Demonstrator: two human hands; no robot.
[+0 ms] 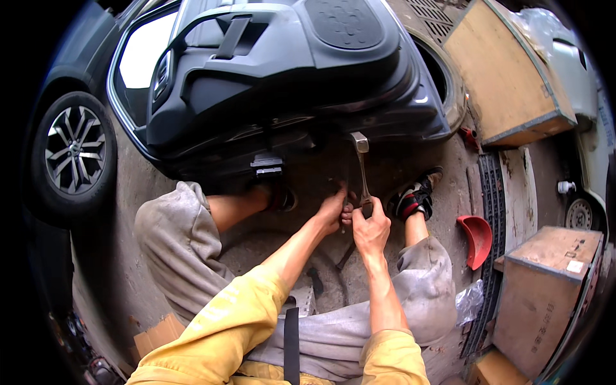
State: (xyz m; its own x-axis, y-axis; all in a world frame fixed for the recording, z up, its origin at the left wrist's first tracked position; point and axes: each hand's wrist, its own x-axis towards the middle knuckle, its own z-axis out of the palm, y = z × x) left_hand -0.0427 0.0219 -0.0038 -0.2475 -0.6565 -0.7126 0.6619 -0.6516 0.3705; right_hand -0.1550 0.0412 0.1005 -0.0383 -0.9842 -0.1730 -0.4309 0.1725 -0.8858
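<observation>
My right hand point(371, 231) grips the dark handle of a hammer point(364, 173), whose metal head points up toward the edge of a car door. Close beside it, my left hand point(332, 209) has its fingers curled closed. Something thin seems to be in them, too small and dark to name. In front of both hands, the dark grey car door point(276, 77) rests with its inner trim panel facing up. Beneath its near edge hangs a dark metal bracket point(267, 165).
A wheel point(76, 151) of a parked car stands at the left. On the right are a large wooden crate point(507, 70), a smaller wooden box point(545, 295), a red curved plastic piece point(475, 241) and a black ribbed strip point(493, 212). A tire point(457, 83) lies beneath the door.
</observation>
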